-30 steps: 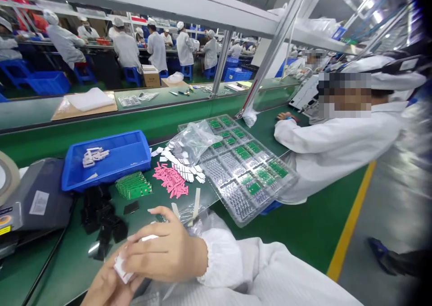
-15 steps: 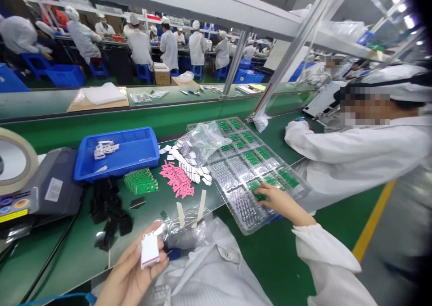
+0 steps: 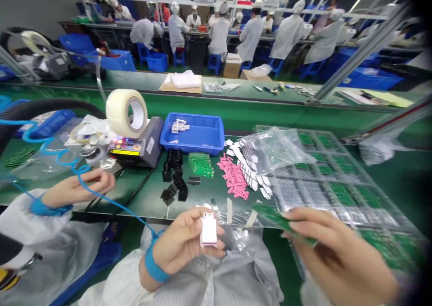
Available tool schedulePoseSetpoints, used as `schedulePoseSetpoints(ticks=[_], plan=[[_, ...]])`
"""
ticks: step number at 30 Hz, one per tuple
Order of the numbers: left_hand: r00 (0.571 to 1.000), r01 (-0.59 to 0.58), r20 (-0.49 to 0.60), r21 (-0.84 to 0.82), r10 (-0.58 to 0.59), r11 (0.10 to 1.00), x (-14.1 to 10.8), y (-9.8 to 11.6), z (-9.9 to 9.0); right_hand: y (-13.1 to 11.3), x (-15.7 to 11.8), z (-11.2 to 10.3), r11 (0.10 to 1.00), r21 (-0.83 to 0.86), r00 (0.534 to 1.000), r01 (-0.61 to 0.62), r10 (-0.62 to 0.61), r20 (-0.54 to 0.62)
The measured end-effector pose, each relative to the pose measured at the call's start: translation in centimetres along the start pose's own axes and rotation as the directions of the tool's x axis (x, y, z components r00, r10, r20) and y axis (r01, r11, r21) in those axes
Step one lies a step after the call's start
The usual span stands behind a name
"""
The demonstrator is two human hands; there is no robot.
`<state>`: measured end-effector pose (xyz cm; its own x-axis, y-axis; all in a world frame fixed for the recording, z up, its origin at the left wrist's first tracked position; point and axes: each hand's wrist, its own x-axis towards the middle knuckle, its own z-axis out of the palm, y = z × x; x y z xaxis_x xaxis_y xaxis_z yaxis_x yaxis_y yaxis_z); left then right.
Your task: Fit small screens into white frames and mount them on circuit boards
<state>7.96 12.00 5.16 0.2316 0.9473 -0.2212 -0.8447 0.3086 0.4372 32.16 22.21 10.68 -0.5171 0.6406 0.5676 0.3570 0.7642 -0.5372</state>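
Note:
My left hand (image 3: 180, 243), with a blue wrist strap, grips a small white rectangular plastic case (image 3: 209, 228) between thumb and fingers; a thin pink line shows along its lower edge. My right hand (image 3: 337, 247), blurred by motion, pinches a green circuit board (image 3: 273, 217) at one end, above the near left part of a clear compartment tray (image 3: 369, 175) of circuit boards and metal pieces. Pink strips (image 3: 232, 177) lie in a heap beyond my hands, beside white pads (image 3: 249, 173). A stack of green circuit boards (image 3: 200, 165) is left of them.
A blue bin (image 3: 193, 149) holds a few white parts. Black pieces (image 3: 177, 175) lie before it. A tape roll (image 3: 126, 113) stands on a grey machine (image 3: 151, 146). At left, a co-worker's hand (image 3: 79, 189) is near a coiled blue cord (image 3: 81, 168). A plastic bag (image 3: 276, 150) overlaps the tray.
My right hand has lifted a circuit board from the tray and brought it left and nearer. My left hand still holds the white case. The view has swung left, bringing in a co-worker's hand.

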Motion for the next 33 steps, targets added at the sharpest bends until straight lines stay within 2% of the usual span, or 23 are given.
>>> schedulePoseSetpoints(ticks=[2,3,5,8,12,14,18,23,30,33], plan=[[1.000,-0.007,-0.010,0.023,0.007,1.000,-0.5,0.3,-0.2,-3.2,2.4,3.9,0.965,0.253,0.997,0.073,-0.072,-0.010],[1.000,-0.009,-0.017,0.034,0.010,0.999,-0.8,0.6,-0.4,-4.3,3.3,5.6,0.920,0.385,0.997,0.068,-0.076,0.006],[0.999,-0.012,-0.032,0.042,0.013,0.999,-1.5,1.1,-0.8,-5.4,4.4,8.3,0.807,0.590,0.997,-0.018,-0.027,0.067],[0.999,-0.009,-0.049,0.011,0.010,1.000,-2.7,1.8,-1.3,-5.4,4.9,11.0,0.663,0.742,0.985,-0.101,-0.041,0.170],[0.998,-0.010,-0.056,-0.053,0.007,0.999,-4.1,2.5,-1.5,-4.7,5.1,13.2,0.573,0.812,0.945,-0.109,-0.194,0.264],[0.998,-0.003,-0.060,-0.068,-0.001,0.998,-4.5,2.8,-1.5,-4.5,5.3,13.9,0.554,0.822,0.921,-0.134,-0.235,0.309],[0.998,-0.018,-0.060,-0.079,0.013,0.997,-5.1,3.2,-1.7,-4.2,5.9,14.7,0.501,0.839,0.896,-0.212,-0.242,0.372],[0.997,-0.070,-0.025,-0.057,0.069,0.996,-5.4,3.4,-2.4,-4.0,6.8,14.5,0.561,0.824,0.859,-0.080,-0.380,0.342],[0.996,-0.085,-0.001,-0.016,0.085,0.996,-5.5,3.7,-2.3,-4.2,7.5,13.8,0.616,0.787,0.804,0.043,-0.489,0.339],[0.998,-0.057,0.007,-0.019,0.058,0.998,-5.5,3.5,-2.7,-4.0,8.3,13.4,0.657,0.743,0.747,0.130,-0.558,0.362]])
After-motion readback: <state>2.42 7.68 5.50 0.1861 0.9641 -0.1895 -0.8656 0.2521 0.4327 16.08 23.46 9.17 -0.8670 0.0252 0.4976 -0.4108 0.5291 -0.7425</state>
